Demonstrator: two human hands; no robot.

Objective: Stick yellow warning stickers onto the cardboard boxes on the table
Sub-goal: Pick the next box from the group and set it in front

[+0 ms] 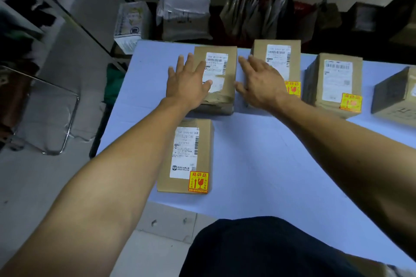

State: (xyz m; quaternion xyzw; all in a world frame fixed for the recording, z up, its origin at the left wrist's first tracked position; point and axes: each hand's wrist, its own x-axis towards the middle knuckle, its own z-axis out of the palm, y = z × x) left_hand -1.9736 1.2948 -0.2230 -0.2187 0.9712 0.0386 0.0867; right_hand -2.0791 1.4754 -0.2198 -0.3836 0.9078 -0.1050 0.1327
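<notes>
Several cardboard boxes with white shipping labels lie on a light blue table [258, 164]. The nearest box [177, 184] carries a yellow warning sticker [198, 181] at its lower right corner. A crumpled box [227, 87] at the back shows no yellow sticker. My left hand [186, 83] lies flat over its left side, fingers spread. My right hand [261, 81] hovers open just right of that box, partly covering a second box [261, 51] whose sticker [293, 87] peeks out. A third box [313, 83] further right bears a sticker [350, 102].
Another cardboard box [394, 96] sits at the table's right edge. Behind the table, a shelf holds grey parcel bags [186, 13] and a white carton [130, 22]. A metal-framed chair [40, 108] stands on the floor to the left. The table's near edge runs just before my body.
</notes>
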